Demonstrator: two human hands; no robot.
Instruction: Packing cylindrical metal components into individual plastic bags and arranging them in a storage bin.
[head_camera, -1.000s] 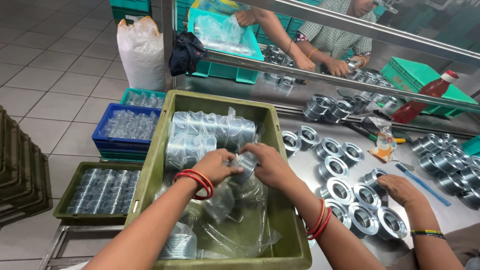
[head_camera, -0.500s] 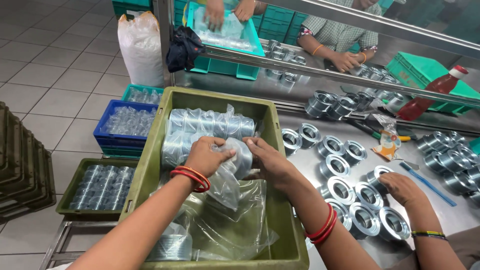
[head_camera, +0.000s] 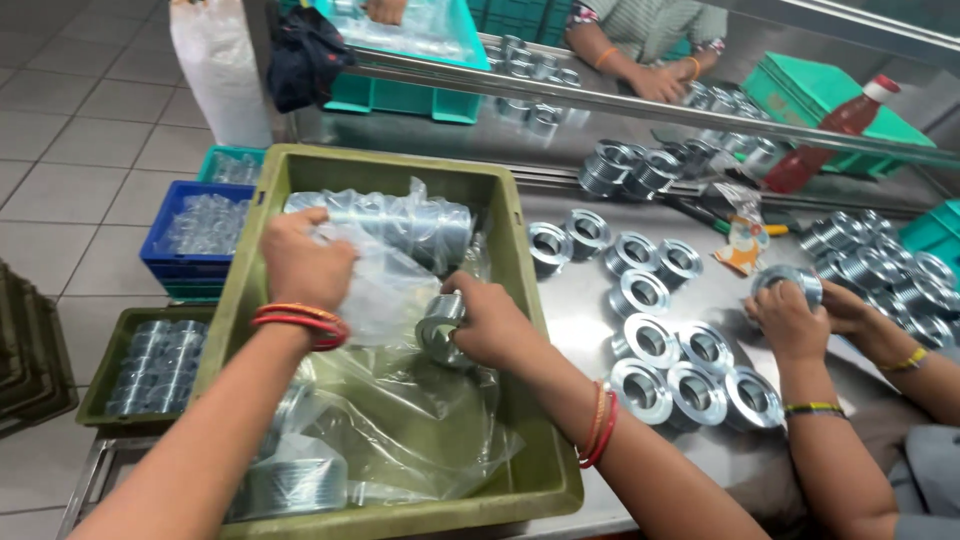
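While both hands have shifted down the green crate (head_camera: 520, 250) | left hand (head_camera: 300, 262) grip clamped on plastic bag (head_camera: 385, 290) | right hand (head_camera: 490, 322) grip now clamped on metal ring (head_camera: 438, 325)

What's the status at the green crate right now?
Left hand grips the plastic bag. Right hand holds a metal pulley at its mouth, inside the green crate. Nothing blocking; a co-worker's hands work alongside.

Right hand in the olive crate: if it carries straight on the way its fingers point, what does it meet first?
The right hand points left, already gripping a metal pulley. Straight on, it likely meets the clear plastic bag held up by the left hand; depth is uncertain.
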